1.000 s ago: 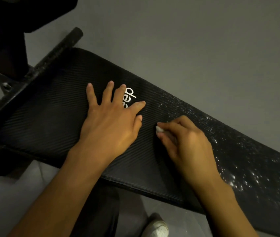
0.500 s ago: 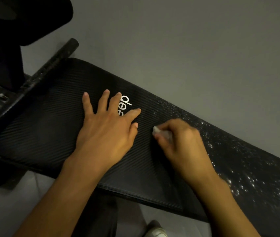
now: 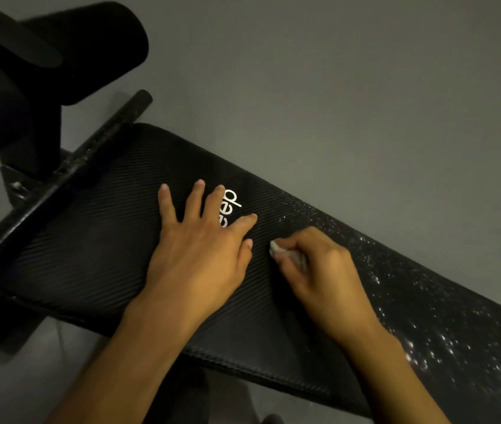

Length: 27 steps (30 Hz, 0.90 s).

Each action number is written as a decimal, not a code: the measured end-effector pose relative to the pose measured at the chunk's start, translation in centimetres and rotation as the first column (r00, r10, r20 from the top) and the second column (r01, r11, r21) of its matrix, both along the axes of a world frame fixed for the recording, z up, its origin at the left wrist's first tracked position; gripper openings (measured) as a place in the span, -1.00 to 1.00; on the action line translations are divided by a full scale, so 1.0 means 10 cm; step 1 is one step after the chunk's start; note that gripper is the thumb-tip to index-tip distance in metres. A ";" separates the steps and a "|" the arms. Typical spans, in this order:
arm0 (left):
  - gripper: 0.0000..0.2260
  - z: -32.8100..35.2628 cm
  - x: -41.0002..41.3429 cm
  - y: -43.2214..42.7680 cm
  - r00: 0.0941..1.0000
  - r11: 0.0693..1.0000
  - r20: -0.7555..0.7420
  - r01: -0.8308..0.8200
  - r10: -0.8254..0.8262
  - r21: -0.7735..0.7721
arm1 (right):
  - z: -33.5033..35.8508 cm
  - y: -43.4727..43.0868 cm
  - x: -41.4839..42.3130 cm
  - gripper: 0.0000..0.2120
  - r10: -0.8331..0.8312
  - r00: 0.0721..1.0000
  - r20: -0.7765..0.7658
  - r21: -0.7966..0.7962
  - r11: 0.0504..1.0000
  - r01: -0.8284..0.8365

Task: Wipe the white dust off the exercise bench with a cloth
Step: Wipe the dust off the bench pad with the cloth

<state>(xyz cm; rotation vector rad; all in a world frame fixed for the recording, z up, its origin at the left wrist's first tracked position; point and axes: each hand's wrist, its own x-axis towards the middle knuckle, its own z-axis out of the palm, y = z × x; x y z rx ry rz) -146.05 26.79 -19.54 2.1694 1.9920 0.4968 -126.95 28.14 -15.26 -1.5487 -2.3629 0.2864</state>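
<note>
A black ribbed exercise bench pad (image 3: 90,258) runs from the left to the lower right. My left hand (image 3: 200,249) lies flat on it with fingers spread, partly covering a white logo (image 3: 230,206). Just to its right, my right hand (image 3: 319,270) grips a small white cloth (image 3: 275,248) bunched under its curled fingers and holds it against the pad. Only the cloth's tip shows. White dust (image 3: 432,347) speckles the pad to the right of my right hand, thickest toward the lower right.
A black metal bar (image 3: 68,175) crosses the bench's left end. A black padded roller (image 3: 53,53) stands at the upper left. Grey floor (image 3: 334,87) lies beyond the bench.
The view has shifted, so the bench and both hands sit lower in frame. My right hand with the cloth stays beside my left hand; its fingers have curled tighter over the cloth.
</note>
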 end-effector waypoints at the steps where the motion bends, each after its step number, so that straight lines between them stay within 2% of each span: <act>1: -0.49 -0.01 0.00 0.00 1.000 1.000 0.001 0.001 -0.001 0.003 | 0.02 0.06 0.02 -0.87 0.007 0.999 0.045 0.000 1.000 -0.007; 3: -0.50 -0.01 0.01 0.00 1.000 1.000 -0.009 0.004 -0.004 0.009 | 0.01 0.35 0.04 -0.85 -0.067 0.992 0.108 0.047 0.997 0.062; 6: -0.50 -0.01 0.01 0.00 1.000 1.000 -0.016 -0.001 0.001 0.004 | 0.00 0.75 -0.07 -0.83 -0.245 0.968 0.049 0.075 0.968 0.241; 9: -0.49 -0.02 0.02 0.00 1.000 1.000 -0.008 -0.002 0.002 0.013 | -0.04 0.63 -0.17 -0.83 -0.144 0.990 0.004 0.047 0.988 0.144; 12: -0.49 -0.02 0.01 0.01 1.000 0.999 -0.003 -0.013 0.013 0.031 | 0.00 0.35 -0.11 -0.88 0.027 0.998 0.063 0.026 0.999 -0.028; 15: -0.43 -0.04 0.01 0.02 1.000 1.000 -0.013 -0.012 0.013 0.027 | 0.00 0.61 -0.05 -0.89 -0.074 0.989 0.129 0.072 0.995 0.065; 18: -0.42 -0.04 0.01 0.02 1.000 1.000 -0.018 -0.011 0.012 0.027 | -0.03 0.96 -0.15 -0.83 -0.264 0.962 0.069 0.090 0.962 0.257; 20: -0.46 -0.05 0.01 0.02 1.000 0.999 -0.012 -0.012 0.012 0.041 | -0.07 0.97 -0.27 -0.83 -0.231 0.972 0.039 0.101 0.969 0.226; 22: -0.48 -0.07 0.01 0.02 1.000 0.998 -0.001 -0.013 0.013 0.062 | -0.08 0.80 -0.35 -0.85 -0.099 0.995 -0.019 0.065 0.993 0.100; 24: -0.49 -0.09 0.03 0.03 1.000 0.996 0.001 -0.015 0.015 0.085 | -0.07 0.63 -0.31 -0.86 -0.037 0.999 -0.005 0.039 0.999 0.037; 27: -0.51 -0.10 0.03 0.03 1.000 0.995 0.004 -0.016 0.015 0.103 | -0.04 0.78 -0.17 -0.86 -0.196 0.979 0.049 0.072 0.979 0.192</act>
